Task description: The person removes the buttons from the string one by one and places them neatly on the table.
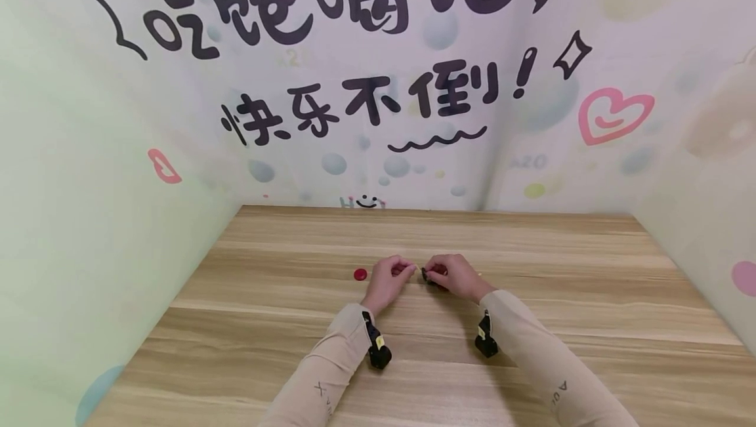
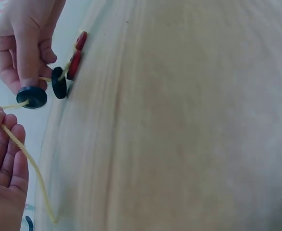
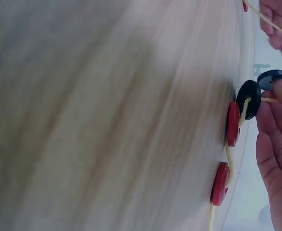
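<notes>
My left hand (image 1: 386,281) pinches a yellow cord (image 2: 28,156) between thumb and fingers, and a loose length hangs down past the palm. Facing it, my right hand (image 1: 455,276) pinches a round black button (image 2: 32,97) by its edge. The cord runs from that button's middle to my left fingertips. Close behind hangs a second black button (image 3: 249,100) on the same cord. Two red buttons (image 3: 233,123) follow along it near the tabletop. Both hands are close together just above the table.
A single red button (image 1: 360,274) lies on the wooden table (image 1: 266,348), left of my left hand. Small black cameras (image 1: 379,351) are strapped at both wrists. Behind the table stands a printed wall (image 1: 295,178), with side walls left and right.
</notes>
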Motion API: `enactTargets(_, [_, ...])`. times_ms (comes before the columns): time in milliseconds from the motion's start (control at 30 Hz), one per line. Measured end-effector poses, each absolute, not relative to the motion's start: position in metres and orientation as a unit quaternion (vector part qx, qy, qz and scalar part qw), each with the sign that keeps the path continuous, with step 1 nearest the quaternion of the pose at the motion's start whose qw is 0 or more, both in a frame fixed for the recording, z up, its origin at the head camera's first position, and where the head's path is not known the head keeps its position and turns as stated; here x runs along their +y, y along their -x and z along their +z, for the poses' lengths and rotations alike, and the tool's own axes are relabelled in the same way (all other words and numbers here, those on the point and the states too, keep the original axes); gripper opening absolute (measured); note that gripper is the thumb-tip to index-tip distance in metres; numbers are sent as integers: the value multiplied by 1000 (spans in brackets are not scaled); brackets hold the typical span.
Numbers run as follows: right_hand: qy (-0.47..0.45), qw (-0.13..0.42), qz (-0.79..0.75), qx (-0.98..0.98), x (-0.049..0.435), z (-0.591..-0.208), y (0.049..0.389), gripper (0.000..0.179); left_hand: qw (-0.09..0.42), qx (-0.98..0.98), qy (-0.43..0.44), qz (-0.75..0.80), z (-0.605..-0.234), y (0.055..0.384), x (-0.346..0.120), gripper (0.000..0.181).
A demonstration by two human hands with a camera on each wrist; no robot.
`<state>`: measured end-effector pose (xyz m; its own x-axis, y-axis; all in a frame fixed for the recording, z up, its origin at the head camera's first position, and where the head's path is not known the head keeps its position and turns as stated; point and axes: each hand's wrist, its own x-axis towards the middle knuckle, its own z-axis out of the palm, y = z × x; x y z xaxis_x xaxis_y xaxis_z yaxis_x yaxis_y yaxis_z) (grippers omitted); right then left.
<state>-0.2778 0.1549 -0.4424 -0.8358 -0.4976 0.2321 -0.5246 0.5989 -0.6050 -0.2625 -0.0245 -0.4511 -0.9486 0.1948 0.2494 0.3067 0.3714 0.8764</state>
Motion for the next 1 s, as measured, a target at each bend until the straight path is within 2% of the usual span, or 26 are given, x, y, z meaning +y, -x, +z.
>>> enactTargets(233, [-249, 17, 373, -894, 156, -443, 277, 4, 36, -825, 152, -543, -460, 262, -24, 15])
enactTargets(467, [-249, 24, 384, -889, 155, -443, 277, 4, 2, -811, 165, -561, -461, 262, -20, 33])
enactTargets(600, [-249, 23, 390, -886, 154, -443, 277, 4, -14, -796, 173, -580, -448, 254, -16, 36])
enactTargets(767, [-252, 16, 401, -881, 153, -443, 276, 4, -5, -788, 188, -587, -431, 241, -14, 32])
enactTargets(1000, [-256, 29, 402, -879, 153, -443, 277, 4, 1, -795, 176, -580, -463, 262, -14, 33])
